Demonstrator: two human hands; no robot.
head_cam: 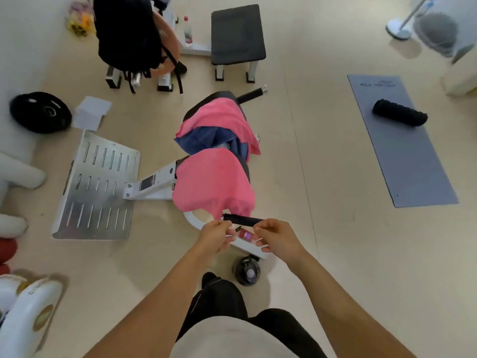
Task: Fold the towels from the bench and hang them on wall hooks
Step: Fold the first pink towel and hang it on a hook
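Soft pink terry towel (214,182) draped over the near end of the padded black surface (246,169), just beyond both hands; a second pink towel (219,112) and a crumpled navy blue towel (204,140) farther along it. Left hand (215,236) and right hand (277,239) close together below the hanging pink hem, fingers curled, seemingly holding nothing. Still at the pickup step: nothing folded yet. Next: reaching forward, pinching two corners, lifting clear. Black round bottle (246,270) on the floor beneath the hands; grey exercise mat (402,151) well off to the right.
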